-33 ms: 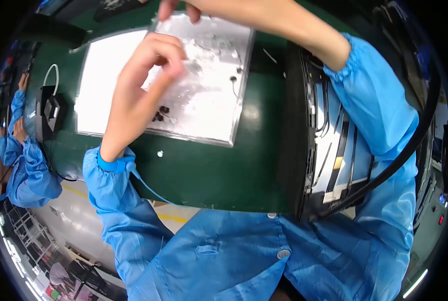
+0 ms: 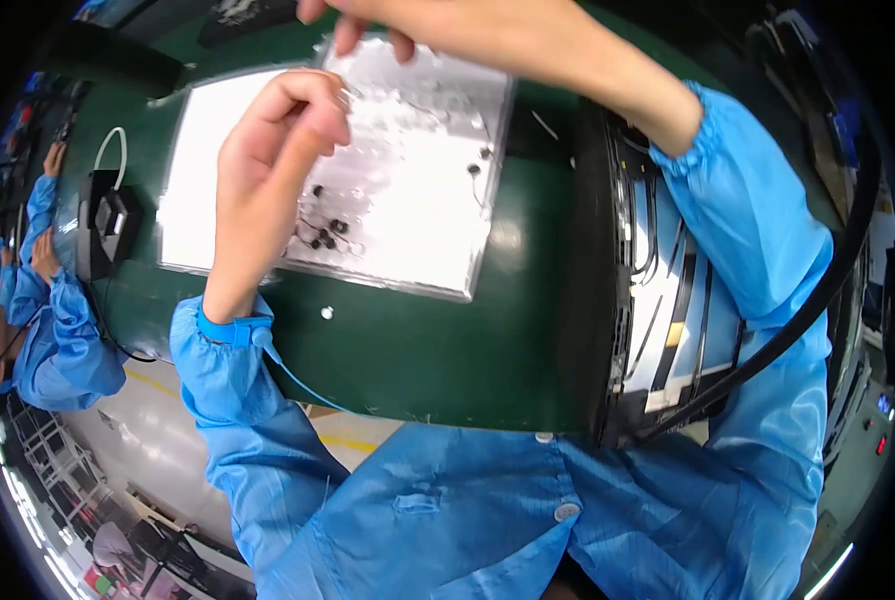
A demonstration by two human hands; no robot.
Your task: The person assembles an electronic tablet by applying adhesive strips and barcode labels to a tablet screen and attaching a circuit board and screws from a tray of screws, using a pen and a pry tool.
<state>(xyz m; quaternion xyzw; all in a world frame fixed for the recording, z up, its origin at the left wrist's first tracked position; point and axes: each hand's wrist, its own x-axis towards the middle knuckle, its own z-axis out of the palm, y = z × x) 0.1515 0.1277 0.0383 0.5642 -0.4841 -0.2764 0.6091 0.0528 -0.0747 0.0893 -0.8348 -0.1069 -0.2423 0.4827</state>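
Note:
My left hand (image 2: 277, 150), with a blue wrist strap (image 2: 235, 331) at its cuff, is raised over a pale, shiny sheet or tray (image 2: 422, 225). Its fingers curl in and the thumb presses toward the index finger; whatever they pinch is too small to make out. My right hand (image 2: 362, 20) reaches in from the right at the top edge, close to the left one. Its bent lower fingers hang down, while the other fingertips are cut off by the picture edge. Several small round black parts with thin wires (image 2: 327, 235) lie on the sheet below my left hand.
Two more black parts (image 2: 474, 169) lie near the sheet's right edge. A small white piece (image 2: 327, 313) rests on the green table (image 2: 417, 360). At right stands a black frame with strips (image 2: 672, 330), crossed by a thick black cable (image 2: 807, 310). A black device (image 2: 107, 225) and a co-worker (image 2: 62, 340) are at left.
My left hand has turned slightly and shifted left, uncovering more black parts on the sheet. My right hand has moved only a little, and the whole view has dropped slightly.

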